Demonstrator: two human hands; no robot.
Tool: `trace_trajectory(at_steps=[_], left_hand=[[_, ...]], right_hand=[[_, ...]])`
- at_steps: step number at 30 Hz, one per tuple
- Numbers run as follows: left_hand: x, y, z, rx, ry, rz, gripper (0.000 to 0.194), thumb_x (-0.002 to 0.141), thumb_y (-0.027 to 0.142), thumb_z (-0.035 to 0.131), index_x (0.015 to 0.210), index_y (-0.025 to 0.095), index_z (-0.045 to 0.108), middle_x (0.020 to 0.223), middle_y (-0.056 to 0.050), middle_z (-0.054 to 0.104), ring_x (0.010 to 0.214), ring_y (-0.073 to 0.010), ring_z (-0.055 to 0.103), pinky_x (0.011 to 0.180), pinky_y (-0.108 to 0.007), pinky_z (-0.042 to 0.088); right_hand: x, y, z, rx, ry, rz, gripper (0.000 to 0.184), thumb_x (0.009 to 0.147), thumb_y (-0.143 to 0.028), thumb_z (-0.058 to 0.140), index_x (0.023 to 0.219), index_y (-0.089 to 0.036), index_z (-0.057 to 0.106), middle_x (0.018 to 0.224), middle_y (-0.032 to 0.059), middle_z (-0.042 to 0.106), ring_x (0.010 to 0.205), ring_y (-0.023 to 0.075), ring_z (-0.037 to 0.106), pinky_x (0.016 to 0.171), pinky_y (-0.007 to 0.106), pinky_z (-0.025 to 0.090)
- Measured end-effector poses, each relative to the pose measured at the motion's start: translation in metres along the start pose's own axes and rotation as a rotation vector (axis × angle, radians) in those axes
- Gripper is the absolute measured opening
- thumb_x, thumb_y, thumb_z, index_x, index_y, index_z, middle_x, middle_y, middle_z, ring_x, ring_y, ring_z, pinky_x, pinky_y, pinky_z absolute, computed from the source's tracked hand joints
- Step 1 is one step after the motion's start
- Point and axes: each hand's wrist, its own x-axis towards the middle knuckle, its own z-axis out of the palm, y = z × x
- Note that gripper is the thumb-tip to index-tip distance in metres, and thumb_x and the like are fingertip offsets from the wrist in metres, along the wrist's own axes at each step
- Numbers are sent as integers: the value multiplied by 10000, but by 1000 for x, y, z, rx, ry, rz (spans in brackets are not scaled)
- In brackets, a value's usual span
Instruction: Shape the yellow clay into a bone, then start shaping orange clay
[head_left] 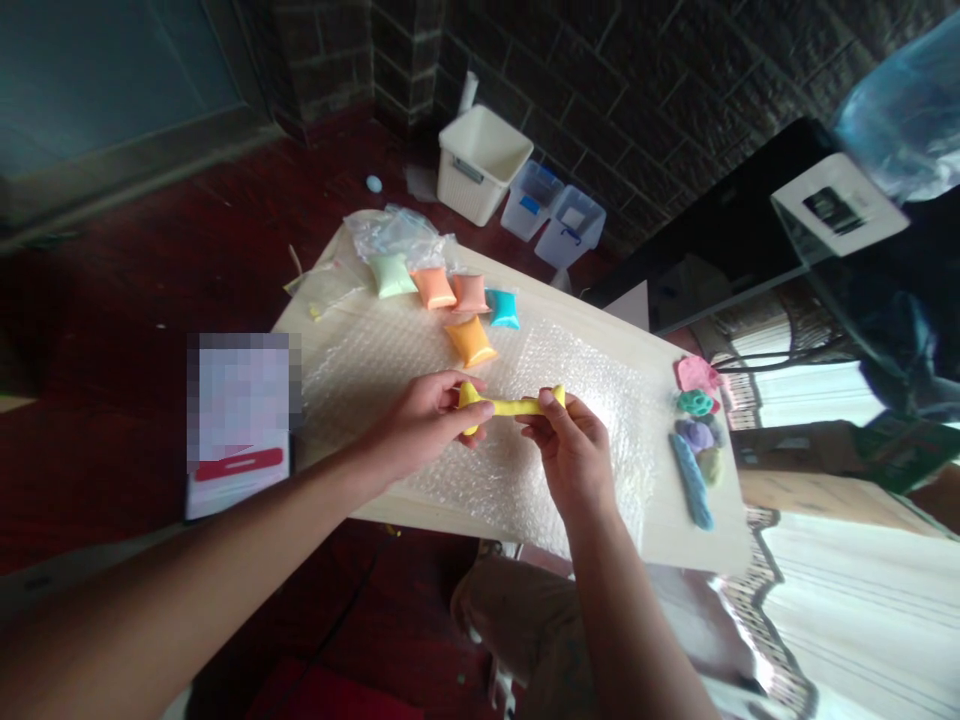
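Observation:
A strip of yellow modelling clay (514, 407) stretches between my two hands, thin in the middle and thicker at both ends. My left hand (431, 415) pinches its left end, while my right hand (576, 440) grips the right end between thumb and fingers. Both hands are above bubble wrap (480, 475) spread on the table. Just beyond them lies an orange-yellow packet (471, 341). Behind it sit a pale green packet (391, 275), an orange one (433, 288), a salmon one (471, 294) and a turquoise one (503, 309).
Pink (696, 374), teal (695, 402), purple (695, 435) and blue clay pieces (692, 482) lie at the table's right end. Crumpled clear plastic (397, 232) rests at the far left corner. A phone-like screen (238, 490) is at left. Storage bins (480, 165) stand on the floor behind.

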Motion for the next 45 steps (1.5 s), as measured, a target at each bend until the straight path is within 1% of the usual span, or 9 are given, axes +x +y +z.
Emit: trace_trajectory(at_steps=[4,10,14,17,21,27,34,40,45], left_hand=[[4,2,-3,-33,39,-7,206,867,254,744,1018,144,659,813,-2,665,662,-119,674,637,-273,577],[3,-6,-4,167,58,-21,434,899,234,715,1292,133,563,901,-53,703,630,-156,714,591,-298,592],[-10,-1,-4,635,94,251,434,897,323,741,1284,175,613,1243,-153,722,850,-229,770,772,-375,620],[-23,9,-5,962,132,451,361,912,282,716,1248,169,651,1296,-158,718,1089,-293,722,970,-426,560],[-29,15,-7,1117,113,483,199,938,244,669,1117,166,709,1222,-127,722,969,-246,716,894,-383,564],[-15,5,-6,1235,-23,528,174,943,204,700,1087,168,791,1166,-122,744,1075,-295,715,988,-432,564],[-5,-8,-9,1310,-66,577,79,897,164,753,950,174,811,1129,-128,770,1084,-302,720,1019,-435,562],[-6,-4,-6,1329,-68,553,106,885,147,757,972,186,804,1088,-116,786,1105,-298,715,1037,-432,553],[-7,-3,-5,1235,-43,543,126,852,152,765,961,210,790,1044,-96,781,1068,-293,726,1015,-423,557]], right_hand=[[2,0,-3,-47,39,-15,315,767,-471,888,844,-192,762,828,21,729,701,172,712,655,320,594],[-3,0,-20,-301,24,-18,377,747,-527,892,828,-170,803,669,22,694,590,153,606,524,287,489],[-12,-2,-38,-521,31,-106,527,777,-602,848,1026,-141,789,764,75,773,584,187,673,470,286,463],[-19,-6,-49,-821,73,-218,574,887,-640,721,1172,-143,763,954,135,818,633,228,754,544,331,542],[-25,-13,-62,-1117,85,-390,507,944,-532,667,1236,-128,759,1076,176,813,681,247,772,705,416,609],[-35,-16,-71,-1090,-85,-612,384,954,-378,682,1269,-183,784,1204,152,793,937,276,776,756,427,669],[-29,-5,-80,-1058,-192,-586,377,978,-309,674,1337,-239,765,1354,138,763,961,275,793,757,437,687],[-21,-3,-82,-1179,-277,-659,313,969,-240,705,1265,-265,802,1319,109,789,1130,336,773,1013,569,609],[-22,-5,-79,-1172,-288,-617,310,977,-243,690,1270,-258,791,1324,115,783,1036,298,789,960,525,636]])
